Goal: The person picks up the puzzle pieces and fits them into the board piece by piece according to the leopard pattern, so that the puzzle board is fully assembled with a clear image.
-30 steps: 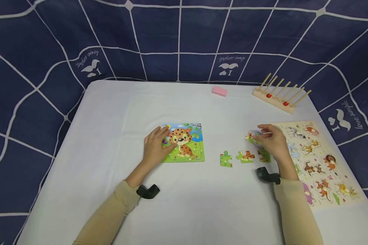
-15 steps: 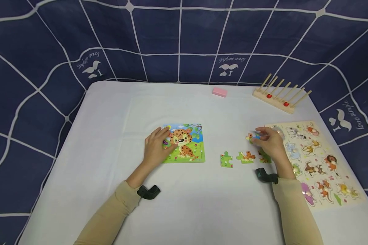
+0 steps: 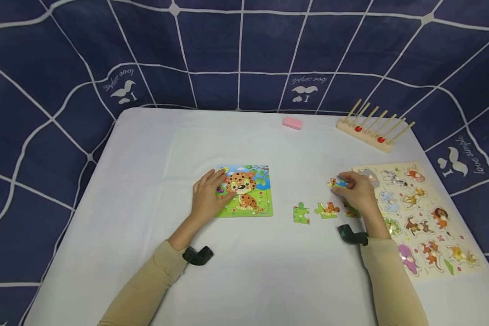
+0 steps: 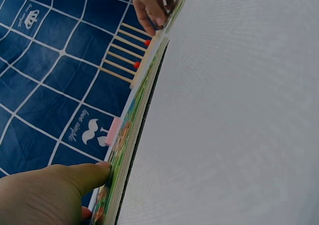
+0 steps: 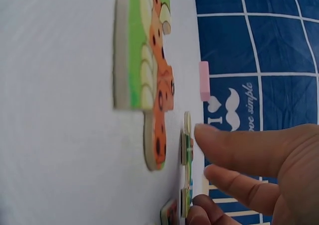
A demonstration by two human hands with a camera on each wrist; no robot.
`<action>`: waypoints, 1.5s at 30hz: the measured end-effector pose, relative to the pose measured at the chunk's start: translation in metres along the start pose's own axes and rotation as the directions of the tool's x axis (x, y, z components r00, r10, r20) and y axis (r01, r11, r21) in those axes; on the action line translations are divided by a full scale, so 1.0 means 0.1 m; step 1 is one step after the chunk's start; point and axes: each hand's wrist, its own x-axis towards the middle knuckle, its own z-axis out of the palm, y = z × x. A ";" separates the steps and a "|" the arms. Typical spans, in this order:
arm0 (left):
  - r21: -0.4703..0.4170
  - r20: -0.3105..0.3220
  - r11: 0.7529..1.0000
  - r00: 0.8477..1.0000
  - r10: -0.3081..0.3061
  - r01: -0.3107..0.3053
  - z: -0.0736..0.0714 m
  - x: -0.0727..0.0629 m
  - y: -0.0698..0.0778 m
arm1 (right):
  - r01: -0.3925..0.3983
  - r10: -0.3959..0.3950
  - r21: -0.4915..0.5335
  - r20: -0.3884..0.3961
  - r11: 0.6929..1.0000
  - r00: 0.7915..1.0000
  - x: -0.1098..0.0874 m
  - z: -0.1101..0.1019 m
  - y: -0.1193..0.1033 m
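My left hand (image 3: 207,197) rests on the left side of a square jigsaw puzzle (image 3: 250,192) showing a cartoon leopard. Its thumb lies on the picture, with the fingers spread toward the upper left corner. My right hand (image 3: 357,192) is over a loose puzzle piece (image 3: 333,182) with blue and green on it. In the right wrist view the thumb (image 5: 234,145) and fingers stand around that piece, the thumb apart from it; fingertip contact cannot be told. Nearer me lie a green piece (image 3: 301,213), a leopard piece (image 3: 329,210) and another piece (image 3: 352,211), partly hidden by the right hand.
A wooden animal peg board (image 3: 425,217) lies at the right, partly under the right forearm. Behind it stands a wooden rack (image 3: 364,134) with upright sticks and red beads. A pink block (image 3: 292,123) sits near the white table's back edge. Blue checked cloth hangs behind.
My right hand has shifted slightly left and down over the blue and green piece, showing more of the peg board. My left hand stays on the puzzle.
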 end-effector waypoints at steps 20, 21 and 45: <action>-0.008 -0.004 1.000 1.000 0.000 0.000 -0.01 0.00 0.01 | -0.075 0.076 -0.049 0.006 0.996 0.997 0.05 0.05 0.02; -0.008 -0.004 1.000 1.000 0.000 0.000 -0.01 0.00 0.02 | -0.076 0.077 -0.054 0.010 0.996 0.997 0.06 0.04 0.02; -0.011 0.011 1.000 1.000 -0.011 0.011 -0.02 0.00 0.02 | -0.186 0.199 -0.144 0.083 0.972 0.976 0.10 -0.06 -0.07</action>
